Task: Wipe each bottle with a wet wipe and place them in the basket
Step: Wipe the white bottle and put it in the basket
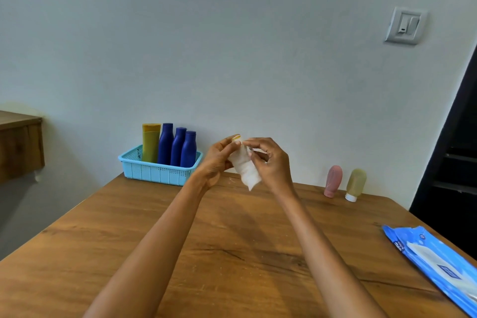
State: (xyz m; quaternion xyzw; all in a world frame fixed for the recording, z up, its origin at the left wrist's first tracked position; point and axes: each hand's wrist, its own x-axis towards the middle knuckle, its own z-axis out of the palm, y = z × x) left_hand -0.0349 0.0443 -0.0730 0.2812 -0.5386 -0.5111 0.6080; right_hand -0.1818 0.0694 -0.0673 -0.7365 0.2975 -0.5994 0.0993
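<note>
Both hands are raised above the far part of the wooden table [232, 253]. My left hand [216, 160] grips a small bottle with an orange-yellow top [236, 137], almost fully wrapped in a white wet wipe [246, 168]. My right hand [269, 160] pinches the wipe against the bottle. The light blue basket [154, 171] stands at the back left and holds a mustard tube [150, 142] and three dark blue bottles [178, 146]. A pink bottle [333, 181] and an olive bottle [355, 184] stand cap-down at the back right.
A blue pack of wet wipes [436, 263] lies at the table's right edge. A wall runs close behind the table, with a switch plate [405, 26] high on the right. A wooden shelf [19, 144] sits left; dark shelving [454, 162] stands right.
</note>
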